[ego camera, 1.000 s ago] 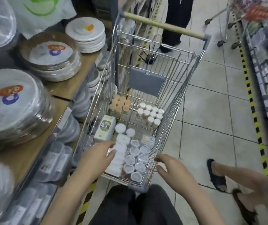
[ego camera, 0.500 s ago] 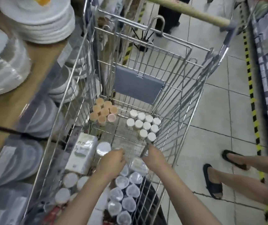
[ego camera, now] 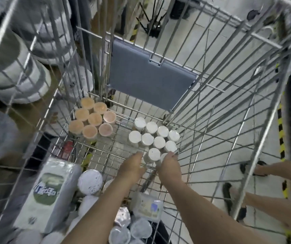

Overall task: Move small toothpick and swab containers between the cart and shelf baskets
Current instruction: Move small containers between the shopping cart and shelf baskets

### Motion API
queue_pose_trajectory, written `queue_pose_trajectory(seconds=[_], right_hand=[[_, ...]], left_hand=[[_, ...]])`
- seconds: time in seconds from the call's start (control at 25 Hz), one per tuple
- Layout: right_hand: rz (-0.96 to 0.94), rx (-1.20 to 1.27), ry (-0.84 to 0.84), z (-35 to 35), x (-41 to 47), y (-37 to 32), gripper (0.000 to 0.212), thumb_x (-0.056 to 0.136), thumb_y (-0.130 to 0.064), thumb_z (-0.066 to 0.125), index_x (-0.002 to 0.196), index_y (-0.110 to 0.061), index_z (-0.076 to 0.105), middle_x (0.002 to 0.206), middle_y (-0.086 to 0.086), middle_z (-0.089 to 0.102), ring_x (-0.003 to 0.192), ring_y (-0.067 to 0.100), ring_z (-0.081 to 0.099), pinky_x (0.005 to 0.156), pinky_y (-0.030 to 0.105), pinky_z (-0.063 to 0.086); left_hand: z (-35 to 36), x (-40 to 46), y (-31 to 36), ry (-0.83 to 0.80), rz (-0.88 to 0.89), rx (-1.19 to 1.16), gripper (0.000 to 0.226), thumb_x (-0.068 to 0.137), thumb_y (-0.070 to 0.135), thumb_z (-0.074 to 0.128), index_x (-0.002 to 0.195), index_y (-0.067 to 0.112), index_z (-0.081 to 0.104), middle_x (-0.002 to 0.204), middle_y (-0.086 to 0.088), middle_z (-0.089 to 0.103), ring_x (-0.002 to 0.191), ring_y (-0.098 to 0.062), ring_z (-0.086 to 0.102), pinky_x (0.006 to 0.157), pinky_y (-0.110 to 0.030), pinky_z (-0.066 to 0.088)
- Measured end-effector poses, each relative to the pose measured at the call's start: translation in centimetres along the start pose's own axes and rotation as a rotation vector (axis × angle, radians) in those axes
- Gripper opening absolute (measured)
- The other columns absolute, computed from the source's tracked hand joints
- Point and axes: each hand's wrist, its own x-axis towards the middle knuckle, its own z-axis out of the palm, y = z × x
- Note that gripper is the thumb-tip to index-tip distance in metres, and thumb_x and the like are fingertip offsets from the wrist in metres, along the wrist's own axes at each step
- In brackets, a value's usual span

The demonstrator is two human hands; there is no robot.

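My left hand (ego camera: 132,167) and right hand (ego camera: 167,164) both close round the nearest white-lidded containers (ego camera: 154,154), and I reckon a clumsy lift topples their tightly packed neighbours

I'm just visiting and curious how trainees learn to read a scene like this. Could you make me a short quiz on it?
1. True or false: both hands reach toward the cluster of small white-lidded round containers.
2. Which group stands nearer the cart's grey plastic flap? A) orange-lidded round containers B) clear-lidded tubs by the forearms
3. Fill in: the wire shopping cart stands on a ___ floor.

Key: 1 true: left hand, right hand. 2 A. 3 tiled.
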Motion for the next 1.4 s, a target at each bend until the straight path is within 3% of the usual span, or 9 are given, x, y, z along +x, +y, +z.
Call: queue_pose_trajectory(seconds=[0.2, 0.36, 0.6, 0.8, 0.88, 1.04, 1.16, 1.32, 1.4], right_hand=[[0.054, -0.017, 0.138, 1.8, 1.4, 0.1, 0.032, 0.093, -0.006, 0.05, 0.123, -0.007, 0.039, 0.129, 0.012, 0.041, 0.109, 0.03, 0.056, 0.079, 0.037, 0.046], [0.042, -0.018, 0.138, 1.7, 1.6, 0.4, 0.038, 0.091, -0.013, 0.058, 0.124, -0.007, 0.04, 0.13, 0.012, 0.041, 0.108, 0.03, 0.056, 0.078, 0.036, 0.045], [-0.056, 0.043, 0.123, 0.8, -1.3, 0.1, 0.054, 0.087, -0.031, 0.065, 0.133, -0.02, 0.041, 0.126, 0.006, 0.05, 0.108, 0.024, 0.057, 0.08, 0.032, 0.045], [-0.269, 0.376, 0.157, -2.7, -8.7, -1.7, 0.054, 0.067, -0.022, 0.081, 0.114, -0.021, 0.054, 0.12, 0.003, 0.057, 0.101, 0.021, 0.058, 0.079, 0.034, 0.05], [-0.343, 0.471, 0.153, -5.1, -13.1, -1.9, 0.05, 0.064, -0.016, 0.082, 0.103, -0.026, 0.052, 0.116, 0.001, 0.057, 0.1, 0.019, 0.057, 0.082, 0.037, 0.051], [-0.452, 0.656, 0.108, -10.3, -23.3, 0.0, 0.056, 0.064, -0.01, 0.08, 0.111, -0.026, 0.056, 0.114, -0.002, 0.058, 0.096, 0.013, 0.06, 0.08, 0.038, 0.056], [-0.575, 0.791, 0.076, -13.6, -30.9, 1.7, 0.053, 0.067, -0.003, 0.077, 0.11, -0.026, 0.059, 0.113, -0.005, 0.059, 0.096, 0.007, 0.06, 0.084, 0.035, 0.055], [-0.762, 0.932, -0.012, -15.8, -38.2, 4.0, 0.051, 0.065, 0.001, 0.08, 0.105, -0.024, 0.062, 0.11, -0.003, 0.065, 0.097, 0.013, 0.064, 0.087, 0.04, 0.054], [-0.846, 0.95, -0.069, -16.1, -41.1, 5.0, 0.051, 0.062, -0.008, 0.084, 0.104, -0.027, 0.063, 0.108, -0.004, 0.066, 0.097, 0.016, 0.065, 0.087, 0.042, 0.054]], left_hand=[[2.2, 3.8, 0.1, 0.069, 0.187, -0.078, 0.047, 0.073, 0.031, 0.072, 0.116, 0.024, 0.057, 0.112, 0.0, 0.065, 0.104, -0.024, 0.06, 0.084, -0.045, 0.05], [2.6, 4.0, -0.3, 0.133, 0.241, -0.129, 0.045, 0.07, 0.029, 0.075, 0.112, 0.021, 0.062, 0.106, 0.002, 0.067, 0.098, -0.021, 0.061, 0.081, -0.04, 0.05], [0.0, 0.7, -3.3, 0.273, 0.132, -0.253, 0.044, 0.071, 0.022, 0.08, 0.11, 0.034, 0.062, 0.093, 0.014, 0.065, 0.089, -0.012, 0.063, 0.074, -0.028, 0.05], [-5.2, -8.2, -3.2, 0.367, 0.112, -0.357, 0.049, 0.068, 0.021, 0.084, 0.113, 0.023, 0.063, 0.101, 0.005, 0.069, 0.096, -0.017, 0.064, 0.082, -0.035, 0.053], [-7.9, -13.5, -2.3, 0.396, 0.128, -0.377, 0.046, 0.069, 0.019, 0.083, 0.109, 0.029, 0.061, 0.099, 0.007, 0.067, 0.095, -0.016, 0.062, 0.083, -0.035, 0.052], [-12.1, -25.4, -0.7, 0.435, 0.194, -0.408, 0.046, 0.068, 0.025, 0.083, 0.106, 0.039, 0.06, 0.103, 0.013, 0.066, 0.1, -0.013, 0.061, 0.078, -0.022, 0.049], [-13.2, -33.8, 0.8, 0.476, 0.254, -0.44, 0.05, 0.057, 0.044, 0.081, 0.103, 0.045, 0.062, 0.103, 0.014, 0.068, 0.1, -0.008, 0.062, 0.082, -0.025, 0.049], [-12.4, -43.3, 3.1, 0.557, 0.341, -0.505, 0.04, 0.067, 0.025, 0.084, 0.096, 0.042, 0.063, 0.096, 0.018, 0.069, 0.091, -0.002, 0.063, 0.068, -0.013, 0.05], [-11.4, -48.0, 3.6, 0.627, 0.346, -0.525, 0.039, 0.064, 0.029, 0.079, 0.098, 0.037, 0.064, 0.094, 0.019, 0.07, 0.087, 0.002, 0.064, 0.07, -0.012, 0.05]])
